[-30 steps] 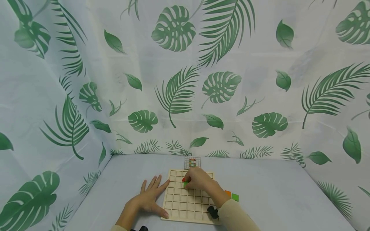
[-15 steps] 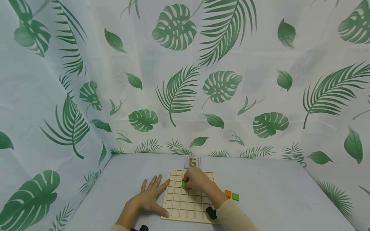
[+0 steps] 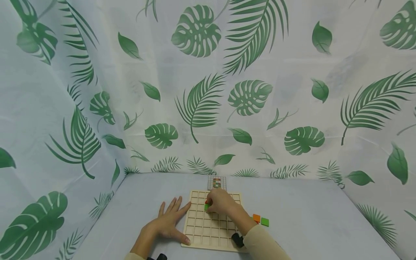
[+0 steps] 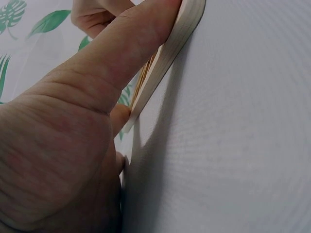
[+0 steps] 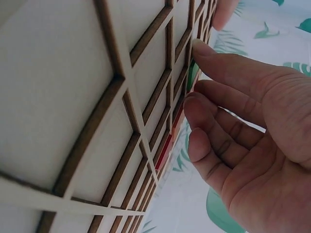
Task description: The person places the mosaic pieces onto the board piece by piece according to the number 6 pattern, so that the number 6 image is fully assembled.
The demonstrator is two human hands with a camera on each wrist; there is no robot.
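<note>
A wooden grid board [image 3: 211, 231] lies on the table. My left hand [image 3: 167, 222] rests at its left side with fingers spread, the thumb on the board's near left corner and a fingertip touching the left edge. Over the board's upper part, my right hand [image 3: 222, 202] pinches a small green tile [image 3: 206, 207] between thumb and curled fingers, at a grid square. A bit of red tile [image 3: 207, 202] shows just beyond it. In the right wrist view, the green tile [image 5: 193, 72] sits by the thumb tip, with a red tile [image 5: 164, 153] in the grid; the fingers partly hide the pieces.
A small card [image 3: 210, 183] with a printed grid and coloured pattern lies behind the board. Right of the board are an orange tile [image 3: 256, 218], a green tile [image 3: 264, 221] and a partly hidden red-orange piece. Leaf-printed white cloth [image 3: 208, 144] rises behind the table.
My right hand has shifted slightly left with the green tile, which now lies more squarely at its grid square. During the last half second hardly anything moves. The left hand stays put.
</note>
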